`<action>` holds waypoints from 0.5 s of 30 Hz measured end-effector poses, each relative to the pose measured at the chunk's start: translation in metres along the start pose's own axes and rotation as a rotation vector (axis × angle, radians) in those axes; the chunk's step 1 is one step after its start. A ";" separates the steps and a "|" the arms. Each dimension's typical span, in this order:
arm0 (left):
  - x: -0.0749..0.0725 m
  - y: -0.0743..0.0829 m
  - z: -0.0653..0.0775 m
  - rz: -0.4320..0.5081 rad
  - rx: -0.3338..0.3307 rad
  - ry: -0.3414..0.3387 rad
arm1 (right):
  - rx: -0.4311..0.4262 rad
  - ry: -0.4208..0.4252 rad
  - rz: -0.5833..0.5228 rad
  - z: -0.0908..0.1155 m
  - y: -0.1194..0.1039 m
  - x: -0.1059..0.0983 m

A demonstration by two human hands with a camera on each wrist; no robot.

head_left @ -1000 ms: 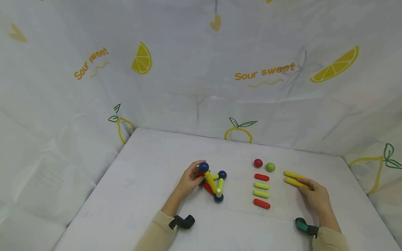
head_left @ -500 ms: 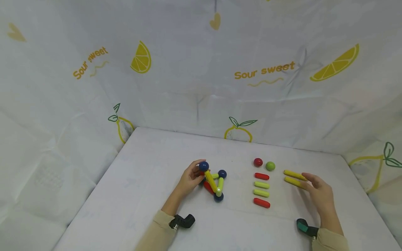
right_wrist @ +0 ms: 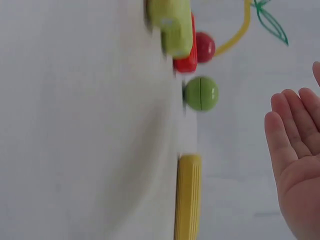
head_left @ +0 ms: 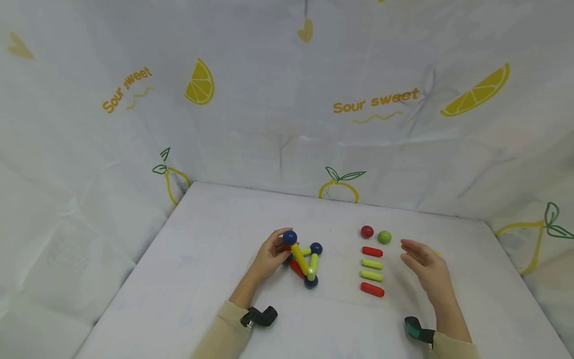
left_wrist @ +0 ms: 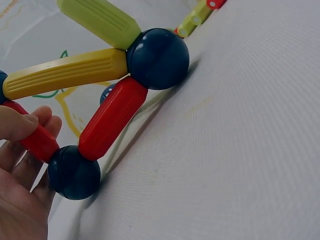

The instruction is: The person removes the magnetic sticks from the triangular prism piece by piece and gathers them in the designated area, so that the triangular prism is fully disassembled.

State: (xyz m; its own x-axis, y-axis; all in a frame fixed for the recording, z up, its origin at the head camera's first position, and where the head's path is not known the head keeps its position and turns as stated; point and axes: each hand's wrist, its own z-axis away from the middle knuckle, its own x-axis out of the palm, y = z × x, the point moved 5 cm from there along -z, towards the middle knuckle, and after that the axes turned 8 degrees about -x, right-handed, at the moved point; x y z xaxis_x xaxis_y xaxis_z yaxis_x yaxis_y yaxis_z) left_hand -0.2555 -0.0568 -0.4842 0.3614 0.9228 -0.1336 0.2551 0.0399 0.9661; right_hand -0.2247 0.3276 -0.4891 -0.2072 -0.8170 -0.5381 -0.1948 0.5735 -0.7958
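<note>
- Currently the left hand (head_left: 270,256) has its thumb and fingers closed around a red rod (left_wrist: 39,141) on one side of a ball-and-rod frame (head_left: 299,258), which sits just to the right of that palm.
- Held this way, the red rod links two blue balls: an upper one, at the left edge of the left wrist view, and a lower blue ball (left_wrist: 74,172) beside the fingers.
- From the lower ball a second red rod (left_wrist: 113,118) runs to a near blue ball (left_wrist: 158,58), where a yellow bar (left_wrist: 67,73) and a lime rod (left_wrist: 100,22) also meet.
- Well apart from the frame, the right hand (head_left: 427,269) is wide open, fingers extended and holding nothing, above the tabletop (head_left: 332,329).
- Beneath it lies a loose yellow rod (right_wrist: 188,197), apart from the palm; the head view shows only a yellow tip past the hand.
- Near the right fingertips stands a green ball (head_left: 384,237), with a red ball (head_left: 366,231) just left of it.
- Between the frame and the right hand, four short rods (head_left: 371,275) lie in a column: red, lime, lime, red.
</note>
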 end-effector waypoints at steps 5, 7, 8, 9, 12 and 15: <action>0.000 0.001 0.000 0.001 -0.011 0.000 | -0.081 -0.154 -0.215 0.009 -0.051 0.039; 0.000 0.002 0.001 -0.001 -0.019 0.001 | -0.076 -0.215 -0.295 0.013 -0.071 0.056; 0.000 0.002 0.001 -0.002 -0.025 0.002 | -0.079 -0.238 -0.322 0.015 -0.078 0.064; 0.000 0.002 0.001 -0.002 -0.032 0.004 | -0.074 -0.260 -0.346 0.017 -0.084 0.073; -0.001 0.003 0.001 -0.001 -0.049 0.007 | -0.034 -0.328 -0.409 0.023 -0.096 0.098; -0.001 0.002 0.001 0.003 -0.055 0.007 | -0.006 -0.405 -0.463 0.028 -0.103 0.121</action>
State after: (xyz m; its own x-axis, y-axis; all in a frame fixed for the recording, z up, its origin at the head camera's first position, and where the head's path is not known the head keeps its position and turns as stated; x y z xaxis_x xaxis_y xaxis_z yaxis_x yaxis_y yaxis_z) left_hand -0.2541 -0.0579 -0.4821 0.3560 0.9255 -0.1289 0.2038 0.0577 0.9773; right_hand -0.2029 0.1674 -0.4800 0.2811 -0.9384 -0.2010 -0.1832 0.1531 -0.9711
